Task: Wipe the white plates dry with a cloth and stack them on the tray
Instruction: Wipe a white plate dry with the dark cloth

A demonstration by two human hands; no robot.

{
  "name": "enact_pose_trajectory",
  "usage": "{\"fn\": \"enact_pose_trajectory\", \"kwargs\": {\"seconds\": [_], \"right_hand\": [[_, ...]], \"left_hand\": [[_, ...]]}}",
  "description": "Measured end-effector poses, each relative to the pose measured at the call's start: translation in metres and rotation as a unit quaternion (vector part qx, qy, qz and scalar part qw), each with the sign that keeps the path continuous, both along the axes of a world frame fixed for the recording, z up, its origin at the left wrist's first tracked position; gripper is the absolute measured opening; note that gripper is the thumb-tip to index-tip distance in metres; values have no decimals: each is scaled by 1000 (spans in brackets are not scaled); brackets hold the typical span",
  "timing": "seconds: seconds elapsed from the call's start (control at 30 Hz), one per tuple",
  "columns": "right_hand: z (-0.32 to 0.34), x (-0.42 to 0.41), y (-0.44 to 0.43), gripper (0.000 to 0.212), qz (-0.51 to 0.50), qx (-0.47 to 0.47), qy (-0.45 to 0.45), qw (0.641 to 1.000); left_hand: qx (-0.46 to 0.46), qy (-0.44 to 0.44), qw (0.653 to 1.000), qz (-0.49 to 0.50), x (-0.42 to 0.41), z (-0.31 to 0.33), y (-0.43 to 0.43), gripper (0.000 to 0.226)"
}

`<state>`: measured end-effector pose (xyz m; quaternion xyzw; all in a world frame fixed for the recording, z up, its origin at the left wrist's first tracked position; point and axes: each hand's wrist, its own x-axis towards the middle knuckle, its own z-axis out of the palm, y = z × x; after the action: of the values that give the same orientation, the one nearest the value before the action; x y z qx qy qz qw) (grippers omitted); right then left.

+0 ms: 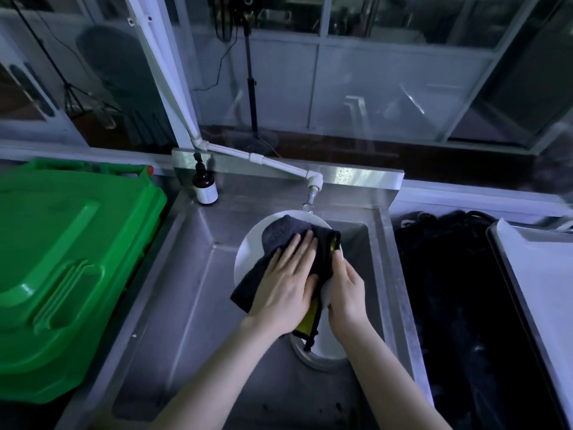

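A single wide-angle camera sits on the person's head, above the near edge of the steel sink (192, 274), facing forward and steeply down. It is close: both forearms enter from the bottom edge, and the left hand (288, 283) and right hand (347, 290) meet on the white plate (248, 262) about mid-frame. The sink takes up the middle, near to far. The green bin (71, 259) fills the left side; the tray (542, 290) is cut by the right edge. Far off, across the top, runs a glazed wall (372, 82); straight lines bow toward the frame's edges.
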<state>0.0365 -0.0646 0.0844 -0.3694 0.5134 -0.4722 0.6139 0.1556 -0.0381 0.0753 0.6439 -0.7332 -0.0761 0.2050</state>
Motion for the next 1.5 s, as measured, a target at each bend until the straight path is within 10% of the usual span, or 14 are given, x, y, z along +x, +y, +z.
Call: {"fn": "enact_pose_trajectory", "kwargs": {"seconds": [0.73, 1.1, 1.5], "right_hand": [[27, -14, -2, 51, -114, -26, 30, 993], [48, -19, -11, 57, -137, -33, 32, 989], [57, -18, -6, 56, -154, -44, 27, 987]], "left_hand": [[30, -39, 999, 6, 15, 34, -27, 82], [-46, -27, 996, -66, -12, 30, 27, 57], [-89, 59, 989, 103, 33, 45, -15, 42]]}}
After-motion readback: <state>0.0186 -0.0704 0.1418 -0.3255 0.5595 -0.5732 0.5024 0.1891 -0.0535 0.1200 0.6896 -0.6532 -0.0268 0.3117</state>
